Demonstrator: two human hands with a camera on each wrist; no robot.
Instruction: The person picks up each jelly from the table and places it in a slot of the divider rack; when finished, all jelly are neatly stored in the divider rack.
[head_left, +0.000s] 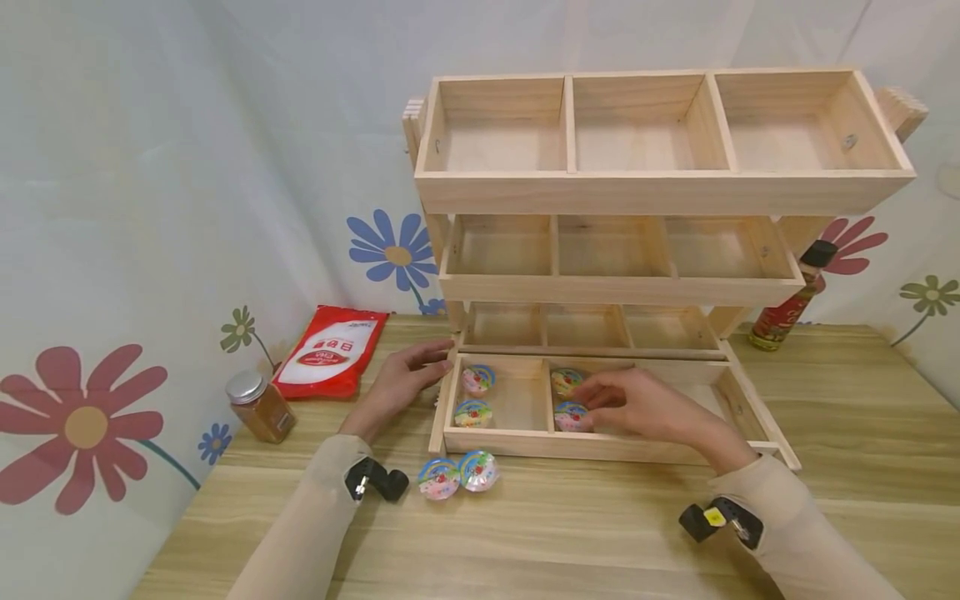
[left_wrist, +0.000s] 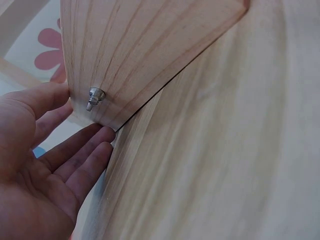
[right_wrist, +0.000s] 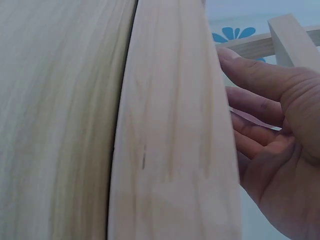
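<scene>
Pink, probably light and easily dented, the cup (head_left: 572, 417) sits in the middle compartment of the bottom tray (head_left: 600, 446), best held by its rim. The right grip (head_left: 645, 404) is at it, pinching or not I cannot tell; the left grip (head_left: 405, 379), fingers loosely apart, is by the rack's (head_left: 660, 193) side.

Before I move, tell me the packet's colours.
The packet is red and white, showing best in the head view.

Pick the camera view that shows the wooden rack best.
The head view: it shows the wooden rack from top tier to bottom, dividers included, though the right hand covers part of the lowest. The left wrist view gives only a panel with a metal fitting; the right wrist view, mainly a close-up board.
</scene>
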